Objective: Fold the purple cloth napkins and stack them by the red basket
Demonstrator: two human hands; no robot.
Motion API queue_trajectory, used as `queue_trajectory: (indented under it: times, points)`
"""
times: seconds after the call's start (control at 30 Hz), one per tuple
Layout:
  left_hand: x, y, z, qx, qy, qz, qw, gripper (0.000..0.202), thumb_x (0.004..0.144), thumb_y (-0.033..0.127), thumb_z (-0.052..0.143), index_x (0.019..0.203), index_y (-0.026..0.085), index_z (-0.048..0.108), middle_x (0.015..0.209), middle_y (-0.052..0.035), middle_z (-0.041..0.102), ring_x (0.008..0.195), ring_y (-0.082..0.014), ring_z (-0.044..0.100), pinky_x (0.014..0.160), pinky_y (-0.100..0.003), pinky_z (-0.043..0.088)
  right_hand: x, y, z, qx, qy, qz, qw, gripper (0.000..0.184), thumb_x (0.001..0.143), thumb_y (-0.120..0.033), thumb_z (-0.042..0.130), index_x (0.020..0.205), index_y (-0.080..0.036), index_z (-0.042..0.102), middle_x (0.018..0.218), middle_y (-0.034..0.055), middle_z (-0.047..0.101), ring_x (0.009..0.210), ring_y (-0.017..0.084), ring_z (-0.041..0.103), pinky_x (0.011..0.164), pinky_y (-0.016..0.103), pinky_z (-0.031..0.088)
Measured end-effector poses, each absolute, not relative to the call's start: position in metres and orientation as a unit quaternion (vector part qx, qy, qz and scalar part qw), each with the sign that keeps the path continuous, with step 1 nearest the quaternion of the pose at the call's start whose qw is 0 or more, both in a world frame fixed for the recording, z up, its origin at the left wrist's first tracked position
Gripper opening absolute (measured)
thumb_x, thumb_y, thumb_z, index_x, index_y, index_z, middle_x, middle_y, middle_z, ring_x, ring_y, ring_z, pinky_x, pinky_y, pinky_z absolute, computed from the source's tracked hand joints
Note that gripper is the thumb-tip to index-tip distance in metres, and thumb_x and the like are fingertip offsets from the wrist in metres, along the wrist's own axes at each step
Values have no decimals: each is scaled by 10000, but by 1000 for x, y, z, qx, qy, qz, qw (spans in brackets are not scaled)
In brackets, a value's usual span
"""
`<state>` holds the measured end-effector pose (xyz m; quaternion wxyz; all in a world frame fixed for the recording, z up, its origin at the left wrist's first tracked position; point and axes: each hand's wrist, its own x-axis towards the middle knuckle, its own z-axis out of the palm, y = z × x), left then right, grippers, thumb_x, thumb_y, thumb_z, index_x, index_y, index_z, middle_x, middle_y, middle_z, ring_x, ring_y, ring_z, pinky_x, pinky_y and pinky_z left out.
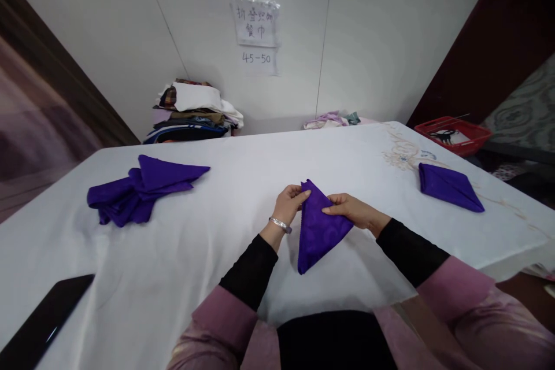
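A purple cloth napkin (pixel 318 231), folded into a long pointed shape, lies on the white tablecloth (pixel 208 243) right in front of me. My left hand (pixel 288 203), with a silver bracelet on the wrist, pinches the napkin's upper left edge. My right hand (pixel 347 208) pinches its upper right edge. Both hands are closed on the fabric near the top, and the napkin's point faces me.
A heap of purple napkins (pixel 139 189) lies at the left. One folded purple napkin (pixel 448 187) rests at the right. Stacked clothes (pixel 195 113) sit behind the table, a red basket (pixel 453 134) at far right, and a dark flat object (pixel 43 321) at the near left edge.
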<state>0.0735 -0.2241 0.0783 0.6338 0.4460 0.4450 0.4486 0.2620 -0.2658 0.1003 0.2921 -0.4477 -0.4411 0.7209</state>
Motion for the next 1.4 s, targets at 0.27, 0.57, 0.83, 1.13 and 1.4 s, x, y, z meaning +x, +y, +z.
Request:
queue_trajectory:
  times: [0.27, 0.57, 0.83, 1.13, 1.4]
  points:
    - [79, -233, 85, 503, 391, 494, 592, 341, 590, 425, 760, 713, 171, 568, 657, 29, 588, 593, -105, 525, 601, -252, 440, 256, -275, 98, -446, -472, 693, 314, 320, 633, -314, 786, 864, -143, 646, 736, 1, 673, 584, 96, 598, 604, 238, 473]
    - [77, -234, 87, 501, 384, 480, 610, 327, 617, 452, 734, 644, 169, 573, 589, 50, 526, 559, -90, 456, 579, -238, 395, 256, -279, 100, -420, -513, 686, 301, 360, 658, -305, 765, 967, -165, 642, 888, 33, 686, 733, 137, 631, 741, 300, 504]
    - [76, -235, 92, 503, 355, 485, 621, 271, 626, 410, 735, 654, 163, 626, 889, -38, 679, 844, -176, 586, 786, -300, 439, 256, -279, 100, -392, -530, 678, 325, 623, 717, -273, 729, 1287, -249, 480, 1107, 38, 643, 915, 159, 629, 857, 329, 494]
    - [72, -233, 93, 522, 337, 440, 649, 279, 657, 422, 723, 703, 154, 661, 811, -30, 683, 811, -169, 582, 788, -299, 422, 256, -280, 101, -374, -595, 653, 283, 468, 751, -310, 701, 1184, -196, 562, 1041, 32, 647, 904, 156, 606, 862, 327, 475]
    - [71, -234, 94, 540, 337, 425, 644, 315, 661, 456, 719, 697, 148, 664, 662, 4, 629, 665, -130, 539, 695, -275, 413, 258, -279, 97, -369, -596, 664, 260, 370, 749, -313, 702, 1081, -184, 599, 1019, 34, 648, 881, 155, 603, 846, 333, 476]
